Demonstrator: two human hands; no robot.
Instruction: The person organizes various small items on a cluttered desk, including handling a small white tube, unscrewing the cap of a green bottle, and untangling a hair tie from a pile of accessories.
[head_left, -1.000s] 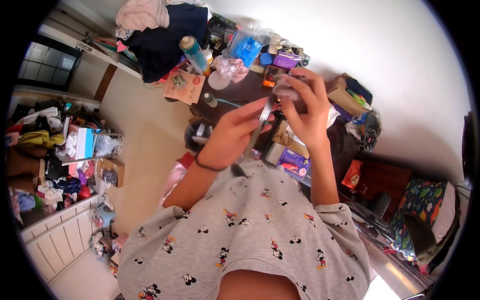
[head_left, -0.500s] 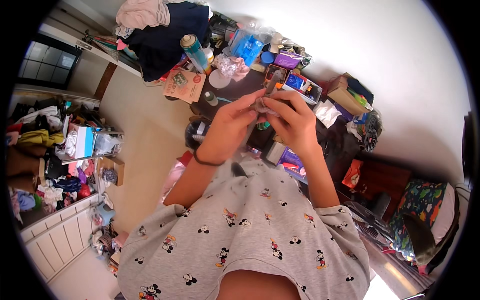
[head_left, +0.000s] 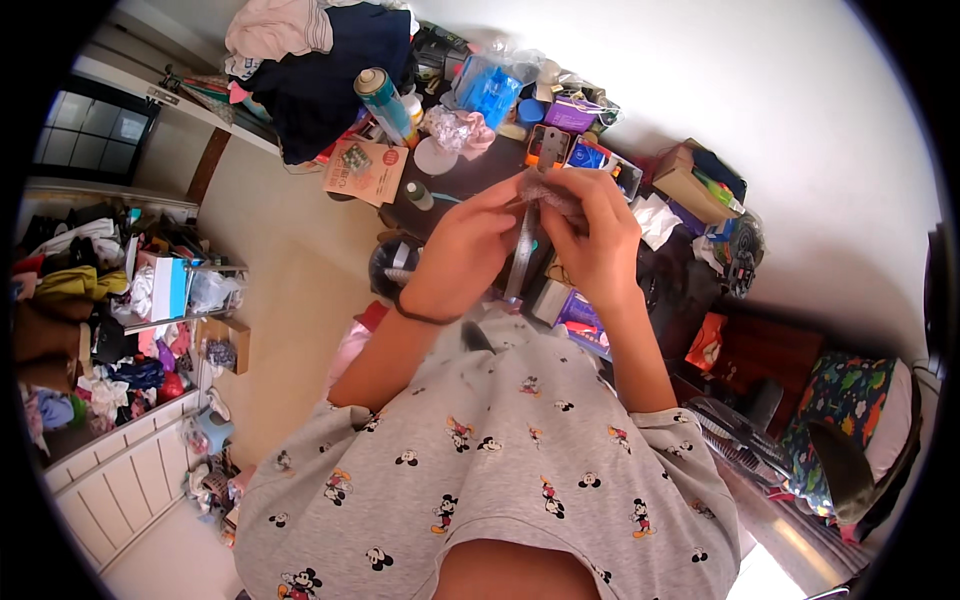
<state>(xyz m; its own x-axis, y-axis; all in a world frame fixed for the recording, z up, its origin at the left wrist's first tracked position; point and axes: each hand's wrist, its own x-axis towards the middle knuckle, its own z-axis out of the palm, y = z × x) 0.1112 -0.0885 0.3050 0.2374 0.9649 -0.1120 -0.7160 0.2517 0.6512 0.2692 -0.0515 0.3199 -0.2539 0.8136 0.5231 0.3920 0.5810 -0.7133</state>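
Observation:
Above the dark desk, both my hands are raised close together in front of my chest. My right hand (head_left: 600,228) is closed with thumb and fingers round a small, bumpy greyish-pink piece (head_left: 552,197) that looks like soft knit or cloth. From the left, my left hand (head_left: 460,245) pinches the same piece at its near end, its fingertips partly hidden. Between the palms a narrow, shiny grey strip (head_left: 521,262) hangs down toward the shirt; its upper end meets the bumpy piece, and I cannot make out its kind.
On the desk (head_left: 480,170) stand a spray can (head_left: 380,95), a small bottle (head_left: 419,195), a flat booklet (head_left: 365,172), a pink scrunchie (head_left: 470,132) and a blue plastic bag (head_left: 490,90). Boxes (head_left: 690,185) crowd the wall side. Clothes fill shelves (head_left: 120,310) at far left.
The greyish piece that stuck up above my fingers has dropped between my hands. The strip now shows hanging below them. My right hand has turned and closed further over the bumpy piece.

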